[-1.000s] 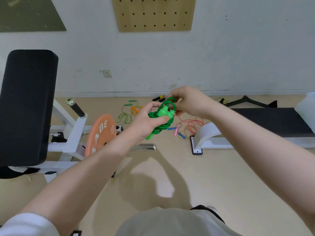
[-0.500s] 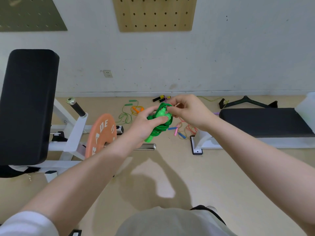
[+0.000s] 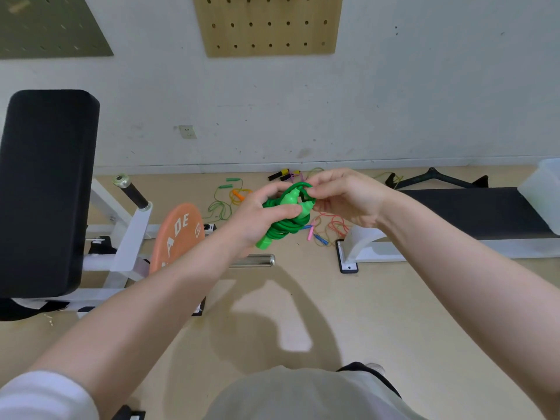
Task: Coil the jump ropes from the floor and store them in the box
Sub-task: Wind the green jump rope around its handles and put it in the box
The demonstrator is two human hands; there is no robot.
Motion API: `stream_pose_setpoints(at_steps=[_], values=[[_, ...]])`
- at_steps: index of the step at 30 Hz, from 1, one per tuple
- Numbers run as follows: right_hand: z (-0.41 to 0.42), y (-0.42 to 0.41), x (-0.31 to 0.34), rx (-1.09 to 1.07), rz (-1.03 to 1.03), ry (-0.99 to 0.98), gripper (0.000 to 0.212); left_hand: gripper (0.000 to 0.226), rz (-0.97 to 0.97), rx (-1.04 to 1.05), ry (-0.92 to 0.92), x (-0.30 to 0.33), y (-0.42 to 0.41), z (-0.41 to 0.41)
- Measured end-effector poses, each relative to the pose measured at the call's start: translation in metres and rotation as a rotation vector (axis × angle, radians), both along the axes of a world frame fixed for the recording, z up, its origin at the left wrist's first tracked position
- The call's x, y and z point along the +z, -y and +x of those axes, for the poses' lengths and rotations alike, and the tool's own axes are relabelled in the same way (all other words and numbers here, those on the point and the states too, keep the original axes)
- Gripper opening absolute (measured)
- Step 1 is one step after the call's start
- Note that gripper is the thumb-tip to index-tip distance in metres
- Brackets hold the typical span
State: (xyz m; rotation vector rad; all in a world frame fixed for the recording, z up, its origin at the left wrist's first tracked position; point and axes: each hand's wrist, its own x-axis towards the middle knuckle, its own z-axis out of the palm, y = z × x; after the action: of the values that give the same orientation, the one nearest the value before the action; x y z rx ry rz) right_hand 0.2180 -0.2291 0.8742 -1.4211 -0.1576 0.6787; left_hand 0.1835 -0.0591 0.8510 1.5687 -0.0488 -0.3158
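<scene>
- Green jump rope (image 3: pixel 283 221): coiled bundle, being held mid-air above the floor (image 3: pixel 303 298).
- Left hand (image 3: pixel 257 219): gripping the bundle.
- Right hand (image 3: pixel 348 198): pinching the top loop.
- Risk: springy coils likely unwinding if either grip is loosening.

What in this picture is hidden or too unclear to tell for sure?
Head view only:
- Green jump rope: the left hand and right hand cover much of the coil, so whether its end is tucked in cannot be told.
- White box: cut off by the right edge; its contents are unseen.
- Ropes on the floor: partly behind the hands, tangled and small; their count is unclear.
- Orange weight plate: the left forearm covers its lower part, so its lettering is incomplete.
</scene>
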Motion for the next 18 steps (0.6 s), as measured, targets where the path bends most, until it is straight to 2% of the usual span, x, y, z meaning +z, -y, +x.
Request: stream_pose_setpoints(at_steps=[3, 6, 10, 13, 15, 18], values=[[0.0, -0.002, 0.003, -0.039, 0.082, -0.12, 0.016, 0.033, -0.012, 0.02, -0.047, 0.003, 0.002, 0.002], [0.0, -0.006, 0.003, -0.146, 0.067, -0.16, 0.024, 0.031, 0.016, 0.053, -0.041, 0.005, 0.0, 0.003], [-0.004, -0.01, 0.0, -0.245, -0.085, 0.055, 0.025, 0.028, 0.104, 0.057, 0.036, 0.009, 0.002, 0.004], [-0.005, -0.01, 0.006, -0.344, -0.009, 0.101, 0.028, 0.025, 0.113, 0.168, 0.065, 0.014, 0.004, 0.011], [-0.007, -0.013, 0.008, -0.326, -0.088, 0.289, 0.027, 0.025, 0.121, 0.247, 0.068, 0.014, 0.005, 0.014], [-0.01, -0.022, 0.003, -0.275, -0.471, 0.683, 0.014, 0.022, 0.142, 0.302, 0.087, 0.011, 0.009, 0.016]])
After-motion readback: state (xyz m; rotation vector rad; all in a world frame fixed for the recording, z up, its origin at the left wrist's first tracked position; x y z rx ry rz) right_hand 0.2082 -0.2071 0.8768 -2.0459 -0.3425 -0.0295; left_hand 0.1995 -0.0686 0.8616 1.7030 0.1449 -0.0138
